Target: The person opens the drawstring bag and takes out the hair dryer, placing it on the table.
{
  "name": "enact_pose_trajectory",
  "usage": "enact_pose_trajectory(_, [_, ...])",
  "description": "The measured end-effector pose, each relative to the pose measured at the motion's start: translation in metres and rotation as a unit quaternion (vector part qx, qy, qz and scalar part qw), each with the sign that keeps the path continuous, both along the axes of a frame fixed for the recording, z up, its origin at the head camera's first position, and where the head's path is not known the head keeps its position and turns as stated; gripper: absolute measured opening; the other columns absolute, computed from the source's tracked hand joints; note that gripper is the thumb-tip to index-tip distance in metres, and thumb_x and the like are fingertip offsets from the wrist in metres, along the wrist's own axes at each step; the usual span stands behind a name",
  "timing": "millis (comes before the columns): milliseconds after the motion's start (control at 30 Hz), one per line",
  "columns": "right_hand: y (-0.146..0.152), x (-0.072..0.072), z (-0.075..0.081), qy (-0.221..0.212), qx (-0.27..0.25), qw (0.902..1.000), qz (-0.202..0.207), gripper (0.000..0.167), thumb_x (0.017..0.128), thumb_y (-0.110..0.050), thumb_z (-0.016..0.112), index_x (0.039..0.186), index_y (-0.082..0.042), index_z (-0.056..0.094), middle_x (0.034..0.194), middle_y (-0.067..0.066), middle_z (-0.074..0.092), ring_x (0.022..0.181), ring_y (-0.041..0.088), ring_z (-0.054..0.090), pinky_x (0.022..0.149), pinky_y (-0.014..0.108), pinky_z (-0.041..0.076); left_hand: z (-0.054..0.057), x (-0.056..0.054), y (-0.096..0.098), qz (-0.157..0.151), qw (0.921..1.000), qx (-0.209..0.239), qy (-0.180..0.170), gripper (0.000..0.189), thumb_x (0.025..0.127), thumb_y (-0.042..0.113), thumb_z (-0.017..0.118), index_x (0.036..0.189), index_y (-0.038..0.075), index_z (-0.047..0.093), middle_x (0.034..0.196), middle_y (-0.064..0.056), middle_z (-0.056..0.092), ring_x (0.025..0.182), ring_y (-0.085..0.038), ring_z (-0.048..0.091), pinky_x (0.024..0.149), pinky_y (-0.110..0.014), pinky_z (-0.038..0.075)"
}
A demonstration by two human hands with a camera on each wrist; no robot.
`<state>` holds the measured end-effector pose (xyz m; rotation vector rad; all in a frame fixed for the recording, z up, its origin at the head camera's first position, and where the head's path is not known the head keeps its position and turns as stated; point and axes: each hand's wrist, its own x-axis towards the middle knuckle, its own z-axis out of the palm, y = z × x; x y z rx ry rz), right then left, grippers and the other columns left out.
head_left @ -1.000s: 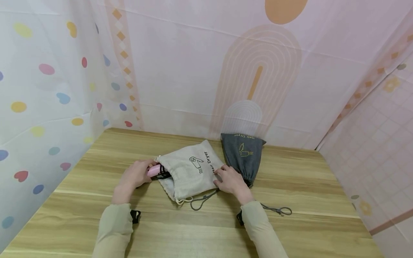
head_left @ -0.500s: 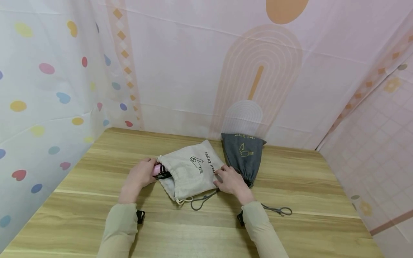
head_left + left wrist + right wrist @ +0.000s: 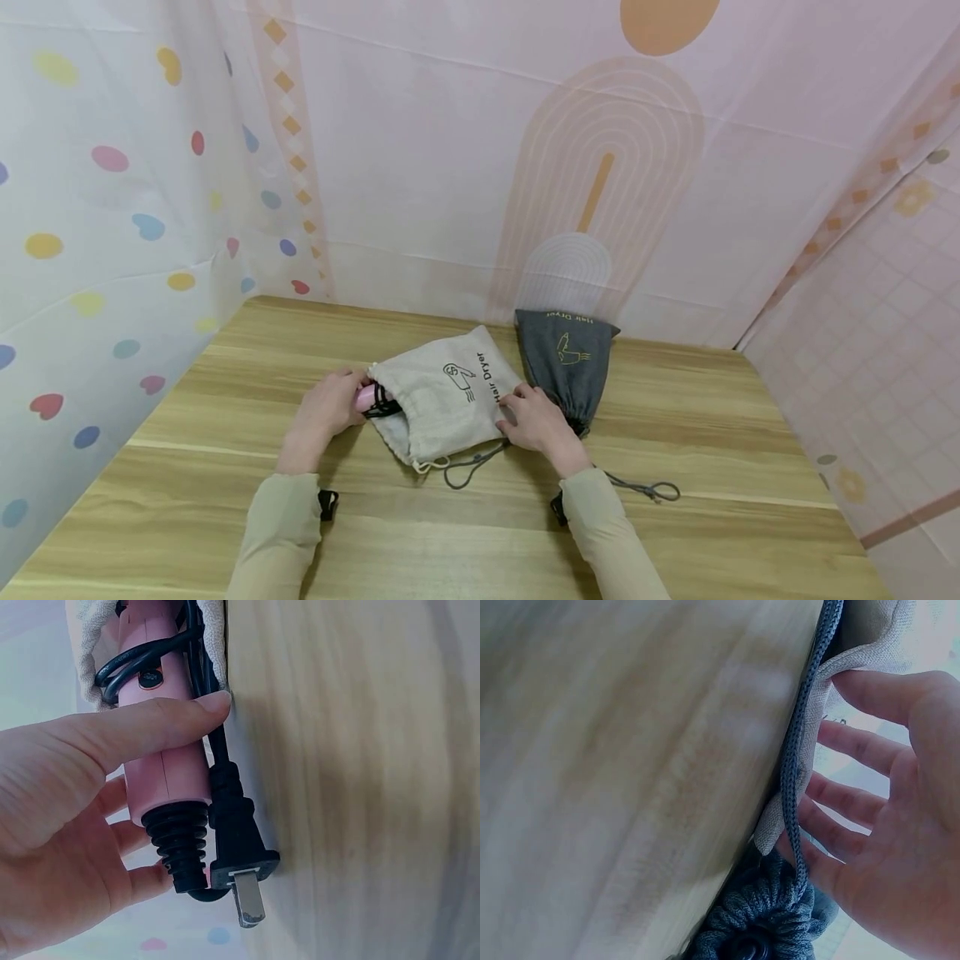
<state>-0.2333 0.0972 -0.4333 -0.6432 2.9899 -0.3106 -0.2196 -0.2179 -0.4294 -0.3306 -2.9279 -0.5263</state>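
A beige drawstring bag point(image 3: 442, 417) printed "Hair Dryer" lies on its side, mouth toward my left hand point(image 3: 327, 406). That hand grips the pink handle of a hair dryer point(image 3: 365, 398) whose other end is hidden inside the bag. In the left wrist view, the thumb lies across the handle below a small button, with the fingers behind. A black cord point(image 3: 139, 656) loops around the handle, and its plug point(image 3: 236, 840) hangs alongside. My right hand point(image 3: 536, 419) rests on the bag's closed end, fingers spread, thumb point(image 3: 874, 690) touching the cloth edge.
A dark grey drawstring bag point(image 3: 566, 358), also printed "Hair Dryer", lies behind my right hand against the back curtain point(image 3: 420, 167). Its grey cord point(image 3: 472, 471) runs in front of the beige bag, and another loop point(image 3: 660, 492) lies to the right. Curtains enclose the wooden table point(image 3: 450, 533).
My left hand has moved right, toward the bag mouth, pushing the hair dryer further in; less pink handle shows. The right hand stays on the bag.
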Motion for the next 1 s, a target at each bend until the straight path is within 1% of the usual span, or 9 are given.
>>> enact_pose_trajectory(167, [0.0002,0.001,0.0012,0.001,-0.004,1.0,-0.003,0.031,0.09,-0.03,0.062,0.117,-0.014,0.066,0.118,0.011,0.057,0.106,0.031,0.053,0.092,0.043,0.047,-0.0008,0.0001,-0.0007,0.003,1.0,0.005,0.003,0.043,0.062,0.002,0.08,0.1,0.004,0.062,0.09,-0.017,0.062,0.082,-0.039,0.062,0.066,-0.052,0.05])
enact_pose_trajectory(333, [-0.0001,0.0019,0.0014,-0.001,-0.001,0.9999,-0.01,0.032,0.09,-0.031,0.062,0.117,-0.014,0.066,0.117,0.01,0.057,0.104,0.03,0.053,0.091,0.043,0.047,0.0011,0.0019,-0.0016,-0.001,0.9999,0.011,0.0,0.041,0.06,0.001,0.08,0.097,0.004,0.062,0.092,-0.018,0.063,0.082,-0.038,0.062,0.066,-0.051,0.05])
enact_pose_trajectory(533, [0.0,0.0022,0.0006,0.0,0.005,0.9999,-0.015,0.033,0.09,-0.033,0.063,0.117,-0.015,0.066,0.117,0.009,0.057,0.104,0.029,0.053,0.091,0.042,0.047,0.0036,0.0029,-0.0036,0.001,0.9997,0.01,-0.02,0.043,0.063,0.002,0.079,0.102,0.003,0.062,0.098,-0.02,0.065,0.087,-0.038,0.062,0.072,-0.052,0.05])
enact_pose_trajectory(633, [0.0006,0.0025,0.0014,-0.007,0.007,0.9998,-0.016,0.033,0.089,-0.034,0.063,0.117,-0.016,0.066,0.117,0.008,0.057,0.105,0.029,0.053,0.09,0.043,0.048,0.0051,0.0026,-0.0039,0.001,0.9995,0.003,-0.03,0.044,0.064,0.004,0.078,0.105,0.002,0.062,0.1,-0.021,0.065,0.087,-0.039,0.062,0.072,-0.053,0.05])
enact_pose_trajectory(767, [0.0023,0.0015,0.0032,-0.013,0.007,0.9998,-0.011,0.032,0.089,-0.035,0.063,0.115,-0.017,0.066,0.114,0.007,0.058,0.105,0.028,0.055,0.086,0.044,0.05,0.0051,-0.0002,-0.0045,-0.002,0.9994,-0.005,-0.034,0.042,0.065,0.003,0.077,0.105,0.004,0.063,0.097,-0.019,0.065,0.085,-0.038,0.062,0.069,-0.052,0.05])
enact_pose_trajectory(900, [0.0049,-0.0008,0.0043,0.003,-0.012,0.9999,0.0,0.024,0.09,-0.031,0.063,0.107,-0.015,0.069,0.104,0.006,0.062,0.096,0.025,0.06,0.079,0.041,0.052,0.0042,-0.003,-0.0059,-0.005,0.9992,-0.012,-0.037,0.04,0.065,0.002,0.078,0.103,0.006,0.064,0.094,-0.016,0.065,0.083,-0.035,0.062,0.068,-0.051,0.05])
enact_pose_trajectory(1000, [0.0068,-0.0034,0.0032,0.032,-0.028,0.9991,0.005,0.018,0.09,-0.027,0.063,0.1,-0.014,0.069,0.098,0.005,0.063,0.088,0.022,0.062,0.072,0.037,0.053,0.0043,-0.004,-0.0069,-0.006,0.9989,-0.013,-0.044,0.041,0.065,0.001,0.078,0.103,0.007,0.064,0.095,-0.015,0.065,0.084,-0.034,0.062,0.068,-0.051,0.05])
